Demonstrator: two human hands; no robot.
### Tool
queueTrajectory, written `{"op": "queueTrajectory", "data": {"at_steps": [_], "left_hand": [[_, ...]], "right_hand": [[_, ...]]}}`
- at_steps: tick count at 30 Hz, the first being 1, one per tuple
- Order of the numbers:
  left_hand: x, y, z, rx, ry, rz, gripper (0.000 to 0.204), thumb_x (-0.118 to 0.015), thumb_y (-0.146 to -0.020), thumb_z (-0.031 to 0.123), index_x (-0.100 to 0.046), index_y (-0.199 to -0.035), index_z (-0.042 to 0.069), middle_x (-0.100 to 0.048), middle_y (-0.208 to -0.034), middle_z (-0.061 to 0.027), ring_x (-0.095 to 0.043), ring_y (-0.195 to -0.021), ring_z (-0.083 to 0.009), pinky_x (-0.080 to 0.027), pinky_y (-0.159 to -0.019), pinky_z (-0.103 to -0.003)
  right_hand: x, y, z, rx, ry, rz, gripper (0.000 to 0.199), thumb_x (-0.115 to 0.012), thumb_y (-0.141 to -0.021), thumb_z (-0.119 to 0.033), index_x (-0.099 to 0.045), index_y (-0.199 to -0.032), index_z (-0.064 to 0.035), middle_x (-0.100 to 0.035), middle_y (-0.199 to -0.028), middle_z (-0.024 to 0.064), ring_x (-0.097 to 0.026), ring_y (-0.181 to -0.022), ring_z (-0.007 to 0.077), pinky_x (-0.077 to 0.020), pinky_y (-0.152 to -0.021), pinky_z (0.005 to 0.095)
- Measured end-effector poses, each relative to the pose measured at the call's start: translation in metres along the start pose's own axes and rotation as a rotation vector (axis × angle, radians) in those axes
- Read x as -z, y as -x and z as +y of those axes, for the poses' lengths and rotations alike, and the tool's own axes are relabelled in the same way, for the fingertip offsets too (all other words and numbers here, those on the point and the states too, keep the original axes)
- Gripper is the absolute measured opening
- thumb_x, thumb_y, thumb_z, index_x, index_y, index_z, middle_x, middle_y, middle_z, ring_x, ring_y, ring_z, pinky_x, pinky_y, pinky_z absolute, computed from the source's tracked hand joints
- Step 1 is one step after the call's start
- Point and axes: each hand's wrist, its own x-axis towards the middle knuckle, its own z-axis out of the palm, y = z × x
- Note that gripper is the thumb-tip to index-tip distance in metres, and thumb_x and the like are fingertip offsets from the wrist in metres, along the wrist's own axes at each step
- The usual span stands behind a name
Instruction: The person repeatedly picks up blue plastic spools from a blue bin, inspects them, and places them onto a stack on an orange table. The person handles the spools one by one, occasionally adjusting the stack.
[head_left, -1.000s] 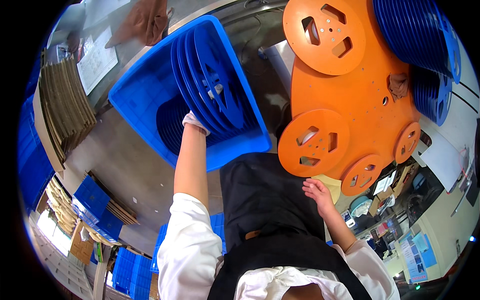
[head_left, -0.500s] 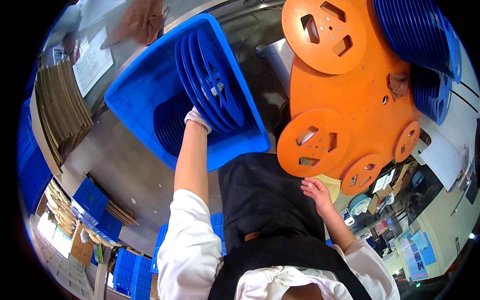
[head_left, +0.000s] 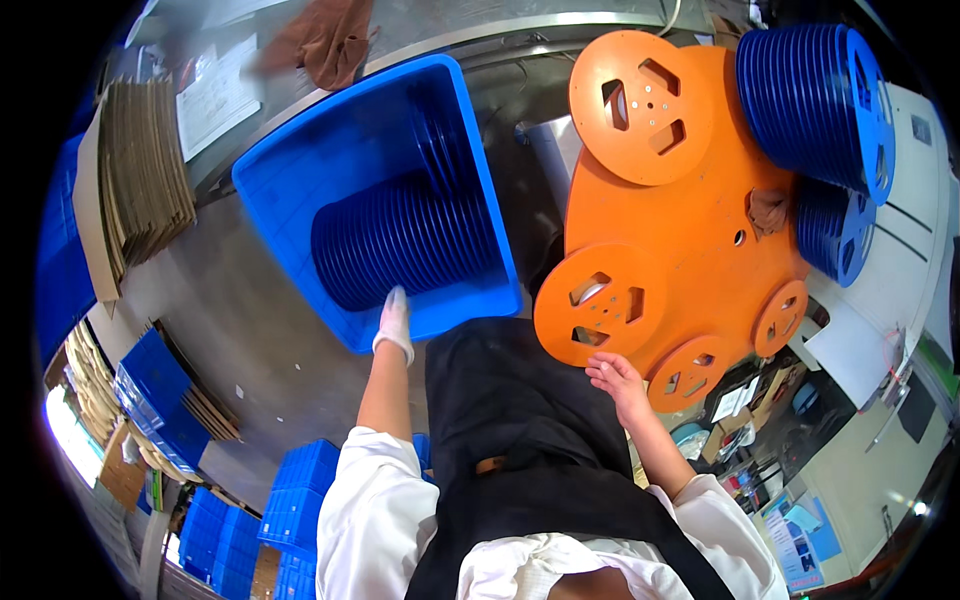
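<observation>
A blue plastic bin (head_left: pixel 455 308) stands ahead of me, left of centre. Inside it lies a row of dark blue reels (head_left: pixel 395 240) set on edge, with a few more (head_left: pixel 440 145) at the far right side. My left hand (head_left: pixel 395 325), in a whitish glove, is at the bin's near edge with its fingers stretched out and nothing visible in them. At the right, my bare right hand (head_left: pixel 617 382) is open beside an orange slotted disc (head_left: pixel 604 308) on a large orange round plate (head_left: pixel 690 230). Whether its fingertips touch the disc I cannot tell.
Two stacks of blue reels (head_left: pixel 800 105) sit on the orange plate's far right, near a brown cloth (head_left: pixel 767 212). Cardboard sheets (head_left: pixel 145 180) stand at the left. Blue crates (head_left: pixel 300 490) are stacked at lower left. Another brown cloth (head_left: pixel 325 45) lies beyond the bin.
My left hand has drawn back from among the reels to the bin's near edge. The tilted reels now rest lower in the bin. The right hand stays by the orange disc; the view has shifted.
</observation>
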Motion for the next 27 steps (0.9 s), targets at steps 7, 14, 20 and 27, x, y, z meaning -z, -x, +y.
{"op": "queueTrajectory", "data": {"at_steps": [7, 14, 20, 27], "left_hand": [[0.051, 0.033, -0.105, -0.311, -0.748, -0.075, 0.051, -0.049, -0.093, 0.022, -0.043, -0.140, 0.006, -0.042, -0.145, -0.0163, -0.038, -0.136, -0.0288, -0.033, -0.112, -0.035], [-0.010, 0.107, -0.125, 0.026, 0.077, -0.166, 0.061, -0.043, -0.098, 0.046, -0.027, -0.151, 0.019, -0.037, -0.151, -0.0119, -0.034, -0.139, -0.0286, -0.026, -0.114, -0.038], [0.017, 0.082, -0.194, -0.221, -0.178, -0.184, 0.050, -0.047, -0.097, 0.033, -0.046, -0.137, 0.004, -0.061, -0.106, -0.0101, -0.059, -0.096, -0.0213, -0.047, -0.085, -0.031], [0.056, 0.138, -0.256, -0.573, -1.052, -0.028, 0.051, -0.057, -0.091, 0.034, -0.052, -0.130, 0.002, -0.059, -0.118, -0.0177, -0.053, -0.111, -0.0314, -0.041, -0.096, -0.041]], "right_hand": [[0.041, -0.001, -0.064, 0.156, 0.199, 0.054, 0.030, -0.052, -0.099, -0.015, -0.054, -0.126, -0.0017, -0.062, -0.121, 0.0095, -0.060, -0.108, 0.0174, -0.0486, -0.091, 0.0305], [0.102, -0.010, -0.296, 1.246, 0.591, 0.540, 0.054, -0.067, -0.088, -0.011, -0.045, -0.137, -0.0035, -0.046, -0.143, 0.0124, -0.047, -0.129, 0.0226, -0.0383, -0.107, 0.0348], [0.140, -0.023, -0.514, 1.455, 0.920, 0.988, 0.078, -0.081, -0.074, -0.035, -0.045, -0.132, 0.0029, -0.052, -0.132, 0.0226, -0.049, -0.126, 0.0350, -0.0397, -0.106, 0.0393], [0.091, -0.062, -0.604, 0.498, 0.864, 0.354, 0.104, -0.079, -0.071, -0.056, -0.038, -0.141, 0.0087, -0.036, -0.147, 0.0289, -0.034, -0.137, 0.0433, -0.0278, -0.111, 0.0567]]}}
